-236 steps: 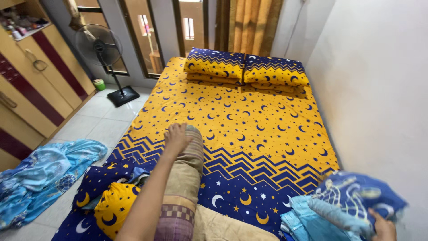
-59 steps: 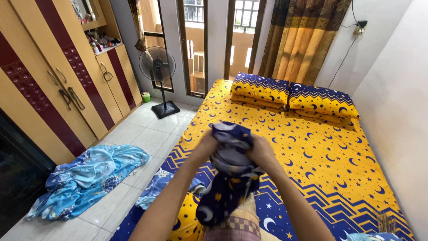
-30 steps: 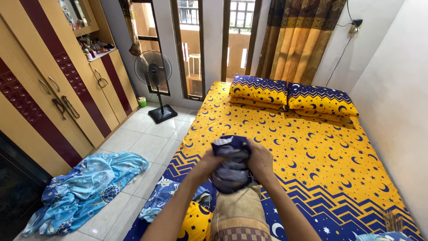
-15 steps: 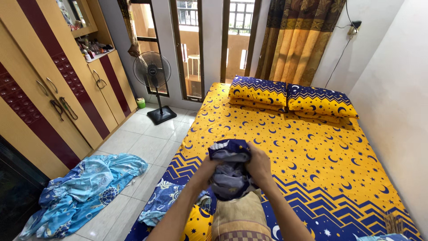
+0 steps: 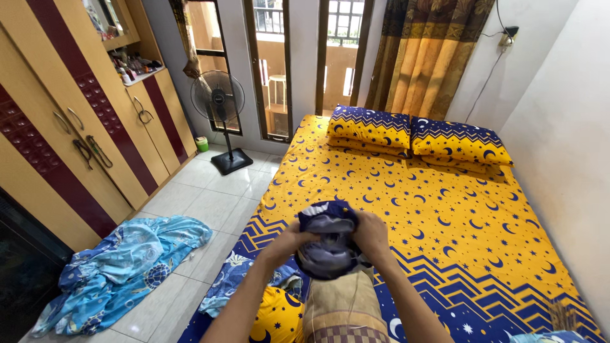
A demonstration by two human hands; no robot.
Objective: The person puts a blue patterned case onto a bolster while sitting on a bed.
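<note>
One view only — a head-worn camera at the foot edge of the bed [image 5: 445, 209], looking down its length toward the pillows [image 5: 419, 130] and the windows [image 5: 305, 63]. Both hands sit close below the lens — the far wall is well away.

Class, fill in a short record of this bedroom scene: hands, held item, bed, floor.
Left hand: grips the bunched dark blue cover
Right hand: grips the same cover
Under the cover: tan bolster, upright
Bed: yellow moon-and-star sheet, two matching pillows
Floor: crumpled blue cloth, standing fan
</note>
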